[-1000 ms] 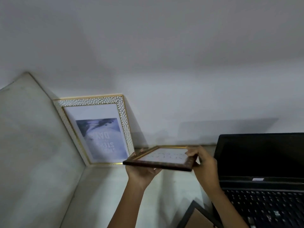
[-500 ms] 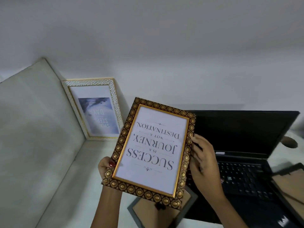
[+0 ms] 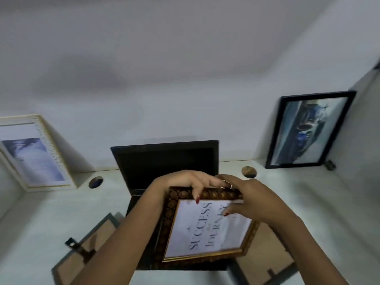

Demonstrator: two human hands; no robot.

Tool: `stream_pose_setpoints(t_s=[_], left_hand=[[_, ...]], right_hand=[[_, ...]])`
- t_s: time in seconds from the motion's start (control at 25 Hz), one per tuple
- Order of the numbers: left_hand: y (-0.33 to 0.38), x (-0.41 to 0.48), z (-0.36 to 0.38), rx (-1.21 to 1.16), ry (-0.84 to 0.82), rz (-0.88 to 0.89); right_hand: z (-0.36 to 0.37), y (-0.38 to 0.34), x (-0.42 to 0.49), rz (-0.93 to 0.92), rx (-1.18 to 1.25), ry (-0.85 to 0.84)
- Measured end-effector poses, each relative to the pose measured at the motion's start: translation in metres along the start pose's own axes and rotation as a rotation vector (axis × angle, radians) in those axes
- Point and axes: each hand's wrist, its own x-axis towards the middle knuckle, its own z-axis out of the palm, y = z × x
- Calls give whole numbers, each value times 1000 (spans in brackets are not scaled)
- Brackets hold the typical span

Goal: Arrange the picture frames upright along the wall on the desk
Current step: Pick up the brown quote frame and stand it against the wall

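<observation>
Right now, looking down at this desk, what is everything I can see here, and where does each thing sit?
Patterned frame: one, dark brown and gold, white print reading SUCCESS and JOURNEY, held over the laptop.
White frame: one, white and gold, leaning in the far left corner.
Black frame: one, black, car picture, leaning in the far right corner.
Face-down frames: two, dark rims with brown backs, one near left, one near right.
Laptop: one, black, open, centre of desk.
Cable holes: two, round, left and right of the laptop.
Desk: one, pale.
Wall: pale grey, behind.
Left hand: grip on the patterned frame's top edge.
Right hand: grip on its top right corner.
</observation>
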Motion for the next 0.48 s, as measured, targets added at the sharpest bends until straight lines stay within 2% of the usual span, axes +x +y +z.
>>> stream_pose_setpoints(t_s=[0.08,0.2,0.32,0.4,0.48], left_hand=[[25,49,23,27,118,-60],[57,79,11,110,485,-36],[78,86,-4,52,880,125],[68,120,-5,-23,1187,283],[40,174,-1,-95,1282,343]], right_hand=[[-13,43,-17,81,136,32],[-26,117,-41,222,350,270],[-25,190,-46,394,548,568],[-18,225,-29,462,742,674],[-10,246,5,465,847,718]])
